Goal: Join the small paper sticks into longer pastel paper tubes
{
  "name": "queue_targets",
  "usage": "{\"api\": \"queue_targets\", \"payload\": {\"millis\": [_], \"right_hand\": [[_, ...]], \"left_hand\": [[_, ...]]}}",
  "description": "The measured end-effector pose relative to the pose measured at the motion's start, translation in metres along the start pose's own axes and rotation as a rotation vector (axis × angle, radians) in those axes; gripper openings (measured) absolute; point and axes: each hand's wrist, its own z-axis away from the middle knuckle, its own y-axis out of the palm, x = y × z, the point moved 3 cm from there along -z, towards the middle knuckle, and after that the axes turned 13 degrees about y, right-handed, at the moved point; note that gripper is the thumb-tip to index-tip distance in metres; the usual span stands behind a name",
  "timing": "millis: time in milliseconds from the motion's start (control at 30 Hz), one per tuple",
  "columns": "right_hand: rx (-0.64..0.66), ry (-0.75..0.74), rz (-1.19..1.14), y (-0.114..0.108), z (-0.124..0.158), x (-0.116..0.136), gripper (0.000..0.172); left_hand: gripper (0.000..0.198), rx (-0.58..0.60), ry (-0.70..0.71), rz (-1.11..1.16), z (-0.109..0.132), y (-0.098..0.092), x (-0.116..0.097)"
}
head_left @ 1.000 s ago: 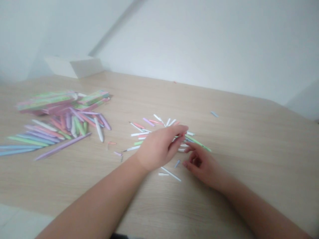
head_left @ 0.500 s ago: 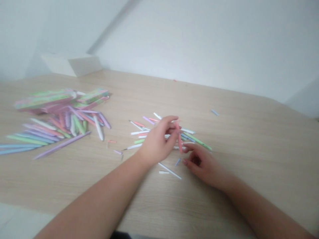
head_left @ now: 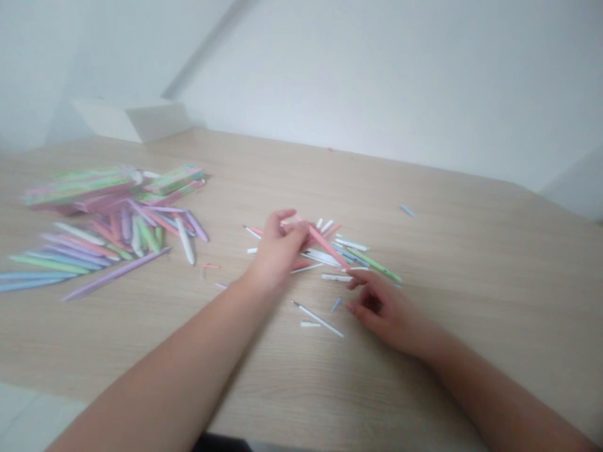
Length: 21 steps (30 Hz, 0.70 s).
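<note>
My left hand [head_left: 277, 250] hovers over a scatter of small pen parts [head_left: 348, 251] in the middle of the wooden table [head_left: 471, 301]. Its fingers pinch a pink pen barrel [head_left: 325, 245] that slants down to the right. My right hand [head_left: 384, 307] rests on the table just right of the scatter, fingers curled loosely, with nothing clearly in them. A white refill [head_left: 318, 319] and a small blue piece [head_left: 335, 305] lie between my two hands.
A pile of pastel pens [head_left: 108, 238] lies at the left, with flat pink and green packs [head_left: 117, 185] behind it. A white box [head_left: 136, 119] stands at the back left by the wall. One lone blue piece [head_left: 406, 210] lies far right.
My left hand has picked up the pink barrel and drawn it leftward and away from my right hand. My right hand has stayed in place.
</note>
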Motion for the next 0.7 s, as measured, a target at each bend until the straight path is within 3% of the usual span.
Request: {"api": "queue_targets", "payload": {"millis": [67, 200, 300, 400, 467, 600, 700], "right_hand": [[0.016, 0.019, 0.01, 0.0, 0.0, 0.001, 0.04], [0.055, -0.01, -0.073, -0.001, 0.002, 0.002, 0.03], [-0.003, 0.003, -0.16, -0.002, 0.002, 0.001, 0.025], [-0.096, 0.131, -0.207, -0.006, 0.001, -0.005, 0.027], [-0.13, 0.182, -0.224, -0.009, -0.001, -0.007, 0.032], [-0.14, 0.15, -0.247, -0.012, -0.005, -0.009, 0.035], [-0.107, 0.13, -0.287, -0.009, -0.006, -0.012, 0.034]], "left_hand": [[0.039, 0.112, -0.046, 0.018, 0.005, 0.007, 0.004], [0.041, 0.161, 0.008, 0.013, 0.012, 0.013, 0.015], [0.046, 0.236, 0.003, -0.028, 0.014, 0.013, 0.031], [0.044, 0.295, 0.033, -0.11, 0.016, 0.009, 0.04], [0.037, 0.368, 0.168, -0.311, 0.016, 0.007, 0.033], [0.032, 0.681, 0.709, -0.896, 0.022, 0.01, -0.003], [0.024, 0.988, 0.842, -1.087, 0.029, 0.017, -0.01]]}}
